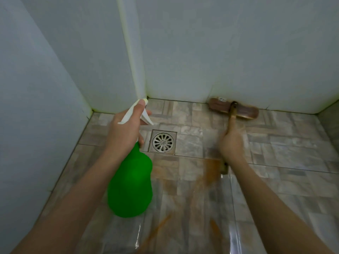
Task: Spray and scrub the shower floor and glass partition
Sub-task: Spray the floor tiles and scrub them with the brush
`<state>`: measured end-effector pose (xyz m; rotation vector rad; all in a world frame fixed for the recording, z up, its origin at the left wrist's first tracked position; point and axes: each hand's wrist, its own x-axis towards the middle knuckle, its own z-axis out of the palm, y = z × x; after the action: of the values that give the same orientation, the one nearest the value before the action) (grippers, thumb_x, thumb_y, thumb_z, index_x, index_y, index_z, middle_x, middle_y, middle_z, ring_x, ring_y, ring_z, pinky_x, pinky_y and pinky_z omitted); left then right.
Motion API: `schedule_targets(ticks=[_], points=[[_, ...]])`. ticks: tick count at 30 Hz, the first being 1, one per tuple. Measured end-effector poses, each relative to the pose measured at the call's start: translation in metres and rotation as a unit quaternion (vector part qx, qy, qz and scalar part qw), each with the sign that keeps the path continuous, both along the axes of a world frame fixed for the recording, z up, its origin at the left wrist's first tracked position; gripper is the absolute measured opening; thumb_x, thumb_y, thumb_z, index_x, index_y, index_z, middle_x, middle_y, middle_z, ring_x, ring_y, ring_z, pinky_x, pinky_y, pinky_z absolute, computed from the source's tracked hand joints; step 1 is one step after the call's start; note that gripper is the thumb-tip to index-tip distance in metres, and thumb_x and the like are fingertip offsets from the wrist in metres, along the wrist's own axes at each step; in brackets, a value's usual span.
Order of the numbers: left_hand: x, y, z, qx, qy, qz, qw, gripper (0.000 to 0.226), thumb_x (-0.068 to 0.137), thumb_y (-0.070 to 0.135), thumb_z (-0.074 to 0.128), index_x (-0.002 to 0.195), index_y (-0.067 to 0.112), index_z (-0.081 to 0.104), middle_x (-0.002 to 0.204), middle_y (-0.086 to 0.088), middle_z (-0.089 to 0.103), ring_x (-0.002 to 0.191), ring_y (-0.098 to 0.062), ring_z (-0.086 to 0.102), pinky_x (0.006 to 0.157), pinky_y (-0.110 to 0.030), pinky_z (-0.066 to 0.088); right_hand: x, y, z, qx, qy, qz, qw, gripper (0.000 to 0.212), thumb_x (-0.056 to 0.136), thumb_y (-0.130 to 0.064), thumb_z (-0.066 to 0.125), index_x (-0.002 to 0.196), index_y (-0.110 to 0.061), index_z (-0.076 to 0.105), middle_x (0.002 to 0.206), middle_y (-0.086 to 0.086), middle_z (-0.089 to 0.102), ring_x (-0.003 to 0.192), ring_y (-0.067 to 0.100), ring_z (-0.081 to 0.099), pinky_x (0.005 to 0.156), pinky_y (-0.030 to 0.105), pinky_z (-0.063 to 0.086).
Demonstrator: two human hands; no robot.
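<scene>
My left hand [126, 129] grips the neck of a green spray bottle [131, 186] with a white trigger head [136, 111], held above the floor left of the drain, nozzle toward the corner. My right hand [232, 143] grips the handle of a brown scrub brush [233, 108]. The brush head lies on the tiled shower floor [275, 147] against the foot of the back wall and looks blurred. Orange-brown stains [211, 171] streak the wet tiles below my right hand.
A square metal drain [163, 142] sits in the floor between my hands. White walls [220, 52] close the back and left, meeting at a corner [135, 70]. Another wall edge shows at the far right.
</scene>
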<state>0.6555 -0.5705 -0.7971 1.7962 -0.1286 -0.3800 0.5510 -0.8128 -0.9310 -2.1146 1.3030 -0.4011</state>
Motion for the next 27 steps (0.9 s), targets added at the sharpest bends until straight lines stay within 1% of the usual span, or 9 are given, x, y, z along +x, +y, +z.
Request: schedule_targets(ticks=[4,7,11,13,15,18,21,24,27], points=[[-0.011,-0.028,-0.002,-0.003,-0.002,-0.018,1.000,0.036,0.099,0.054,0.053,0.075,0.036,0.074,0.085,0.009,0.078,0.033,-0.017,0.049,0.042,-0.024,0.044,0.048,0.034,-0.018,0.004,0.041,0.162,0.986,0.072,0.097,-0.010,0.035,0.150,-0.045,0.001,0.077,0.009,0.055,0.066,0.026,0.056,0.058,0.035,0.042],[-0.022,-0.047,-0.005,-0.014,0.003,-0.044,0.999,0.038,0.098,0.055,0.053,0.068,0.042,0.074,0.086,0.008,0.078,0.035,-0.018,0.048,0.046,-0.028,0.046,0.024,0.011,-0.023,-0.021,0.066,0.186,0.980,0.069,0.099,-0.017,0.034,0.147,-0.050,-0.001,0.073,0.009,0.057,0.063,0.025,0.057,0.057,0.038,0.047],[-0.032,-0.066,-0.007,-0.026,0.015,-0.077,0.997,0.038,0.095,0.060,0.055,0.063,0.052,0.073,0.088,0.014,0.078,0.045,-0.022,0.054,0.050,-0.031,0.046,-0.064,-0.081,-0.013,-0.042,0.061,0.037,0.997,0.065,0.099,-0.019,0.040,0.152,-0.037,0.008,0.074,0.013,0.058,0.065,0.029,0.056,0.060,0.036,0.045],[-0.035,-0.075,-0.008,-0.028,0.015,-0.103,0.994,0.032,0.091,0.064,0.054,0.066,0.055,0.073,0.093,0.011,0.078,0.050,-0.024,0.058,0.054,-0.035,0.046,-0.102,-0.126,-0.003,-0.039,0.089,-0.065,0.993,0.062,0.099,-0.019,0.039,0.153,-0.032,0.013,0.096,0.024,0.062,0.084,0.038,0.059,0.072,0.040,0.045],[-0.040,-0.085,-0.010,-0.021,0.010,-0.126,0.992,0.032,0.092,0.064,0.053,0.068,0.055,0.073,0.099,0.002,0.078,0.038,-0.019,0.051,0.057,-0.037,0.046,-0.122,-0.148,0.001,-0.042,0.097,-0.122,0.987,0.061,0.098,-0.016,0.038,0.154,-0.026,0.014,0.110,0.027,0.060,0.097,0.041,0.058,0.076,0.040,0.043],[-0.050,-0.110,-0.010,0.000,0.009,-0.160,0.987,0.030,0.081,0.077,0.050,0.073,0.058,0.072,0.110,-0.018,0.074,0.035,-0.017,0.047,0.064,-0.039,0.046,-0.113,-0.145,-0.003,-0.063,0.094,-0.026,0.993,0.067,0.096,-0.012,0.039,0.153,-0.033,0.010,0.091,0.019,0.060,0.082,0.033,0.059,0.070,0.037,0.044],[-0.060,-0.136,-0.013,-0.005,0.015,-0.179,0.984,0.032,0.069,0.083,0.047,0.071,0.061,0.070,0.106,-0.013,0.076,0.036,-0.018,0.048,0.061,-0.035,0.044,-0.099,-0.144,-0.007,-0.060,0.102,0.072,0.990,0.066,0.098,-0.018,0.036,0.148,-0.050,0.007,0.080,0.012,0.061,0.069,0.028,0.058,0.065,0.039,0.049],[-0.075,-0.159,-0.015,-0.009,0.009,-0.193,0.981,0.035,0.094,0.066,0.050,0.068,0.055,0.072,0.095,0.008,0.079,0.037,-0.018,0.049,0.058,-0.031,0.045,-0.122,-0.165,-0.014,-0.057,0.095,-0.010,0.994,0.063,0.099,-0.022,0.036,0.150,-0.046,0.008,0.090,0.015,0.064,0.078,0.032,0.061,0.071,0.040,0.050],[-0.090,-0.176,-0.015,-0.031,0.017,-0.227,0.973,0.033,0.098,0.056,0.050,0.077,0.045,0.073,0.097,0.016,0.078,0.035,-0.018,0.047,0.048,-0.027,0.045,-0.152,-0.182,-0.016,-0.060,0.075,-0.096,0.991,0.062,0.099,-0.023,0.037,0.152,-0.040,0.008,0.097,0.019,0.063,0.083,0.033,0.059,0.067,0.034,0.041]])
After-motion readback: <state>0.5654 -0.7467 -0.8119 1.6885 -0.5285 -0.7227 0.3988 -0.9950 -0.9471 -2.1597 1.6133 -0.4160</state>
